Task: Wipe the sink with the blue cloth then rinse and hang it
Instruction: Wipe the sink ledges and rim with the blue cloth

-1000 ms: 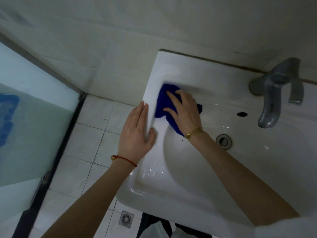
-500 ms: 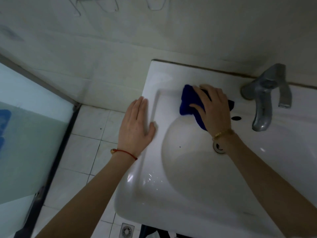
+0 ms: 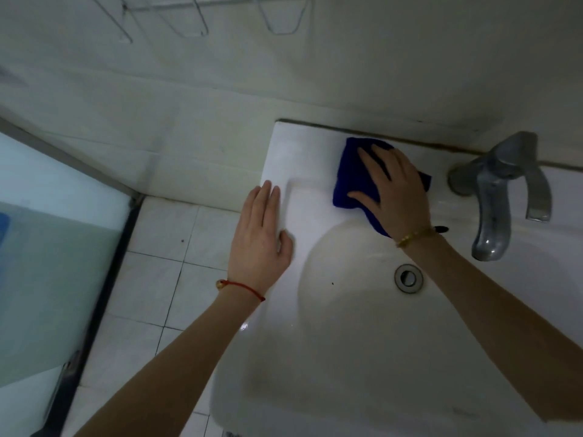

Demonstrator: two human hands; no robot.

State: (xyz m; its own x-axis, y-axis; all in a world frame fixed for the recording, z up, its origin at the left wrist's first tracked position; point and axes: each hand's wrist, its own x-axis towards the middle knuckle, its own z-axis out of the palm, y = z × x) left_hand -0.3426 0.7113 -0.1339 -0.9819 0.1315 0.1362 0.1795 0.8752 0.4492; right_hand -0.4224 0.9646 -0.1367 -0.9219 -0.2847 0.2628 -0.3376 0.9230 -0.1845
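Note:
A white ceramic sink [image 3: 315,357] fills the lower right of the head view, with a round metal drain [image 3: 408,277] in its bowl. The dark blue cloth [image 3: 348,175] lies flat on the sink's back ledge, near the wall. My right hand [image 3: 392,192] presses down on the cloth with spread fingers and hides most of its right half. My left hand [image 3: 260,238] rests flat and open on the sink's left rim, holding nothing. A grey metal tap [image 3: 498,190] stands at the back right, its spout over the bowl.
A wire rack [image 3: 202,17] hangs on the tiled wall above the sink. White floor tiles [image 3: 164,269] lie to the left of the sink. A frosted glass panel [image 3: 47,263] with a dark frame stands at the far left.
My right hand has slid the blue cloth from the bowl's left inner slope up and back onto the rear ledge. My left hand has stayed on the left rim.

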